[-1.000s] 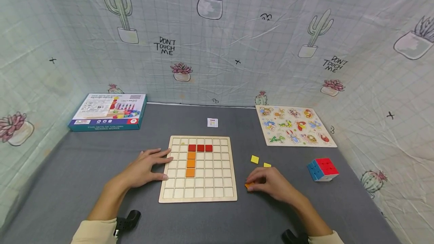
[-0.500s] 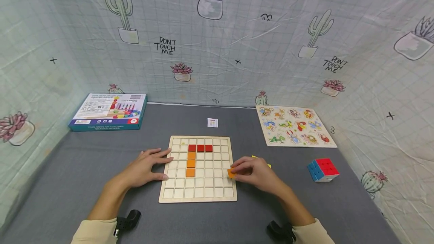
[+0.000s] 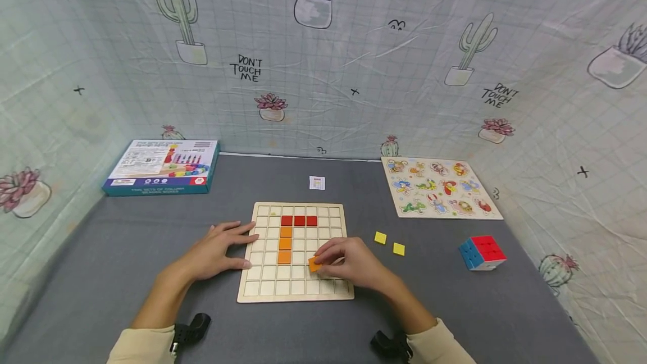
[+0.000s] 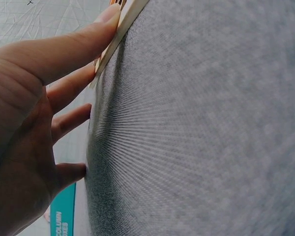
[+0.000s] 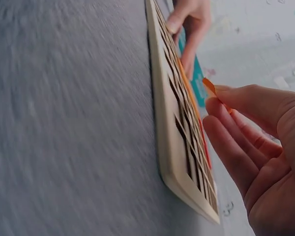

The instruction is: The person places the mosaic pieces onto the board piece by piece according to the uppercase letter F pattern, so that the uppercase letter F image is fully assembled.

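Note:
A wooden grid board (image 3: 295,298) lies on the grey table, with three red tiles (image 3: 299,221) in a row and three orange tiles (image 3: 285,244) in a column below the leftmost red one. My right hand (image 3: 354,263) pinches another orange tile (image 3: 314,265) between thumb and fingers above the board, right of the column. In the right wrist view that orange tile (image 5: 209,86) shows edge-on at the fingertips. My left hand (image 3: 214,249) rests at the board's left edge, fingers straight and spread, with thumb and fingertips on the rim.
Two yellow tiles (image 3: 390,244) lie right of the board. Farther right stand a colored puzzle cube (image 3: 482,253) and an insect picture board (image 3: 441,188). A boxed toy set (image 3: 163,167) sits back left, and a small printed card (image 3: 317,183) lies behind the board.
My right hand has picked the orange tile up from the table and carried it left over the board, uncovering both yellow tiles. My left hand has stayed at the rim.

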The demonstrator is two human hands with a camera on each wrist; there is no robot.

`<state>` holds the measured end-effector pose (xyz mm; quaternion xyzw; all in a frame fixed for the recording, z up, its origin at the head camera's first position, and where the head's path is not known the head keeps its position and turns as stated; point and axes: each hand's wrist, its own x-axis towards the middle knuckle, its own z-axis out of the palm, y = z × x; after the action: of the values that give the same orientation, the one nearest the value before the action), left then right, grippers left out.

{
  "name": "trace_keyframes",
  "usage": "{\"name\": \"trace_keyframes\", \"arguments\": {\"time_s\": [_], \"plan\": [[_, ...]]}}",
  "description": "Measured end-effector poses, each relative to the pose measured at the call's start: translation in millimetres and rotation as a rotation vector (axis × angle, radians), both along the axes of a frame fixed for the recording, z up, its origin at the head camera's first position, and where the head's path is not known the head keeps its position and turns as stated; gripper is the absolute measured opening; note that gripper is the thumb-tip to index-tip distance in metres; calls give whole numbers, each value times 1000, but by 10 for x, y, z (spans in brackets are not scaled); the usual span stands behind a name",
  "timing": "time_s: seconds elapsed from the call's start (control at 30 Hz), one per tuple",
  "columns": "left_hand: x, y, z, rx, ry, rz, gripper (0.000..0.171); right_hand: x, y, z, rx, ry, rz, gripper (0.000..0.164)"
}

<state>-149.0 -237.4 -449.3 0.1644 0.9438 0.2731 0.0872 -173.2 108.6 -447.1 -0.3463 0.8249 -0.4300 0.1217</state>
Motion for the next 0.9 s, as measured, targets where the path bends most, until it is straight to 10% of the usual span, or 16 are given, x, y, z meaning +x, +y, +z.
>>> {"name": "trace_keyframes", "arguments": {"time_s": [0.9], "plan": [[1, 5, -11, 8, -5, 26, 64, 161, -688, -49, 107, 181, -5, 11]]}}
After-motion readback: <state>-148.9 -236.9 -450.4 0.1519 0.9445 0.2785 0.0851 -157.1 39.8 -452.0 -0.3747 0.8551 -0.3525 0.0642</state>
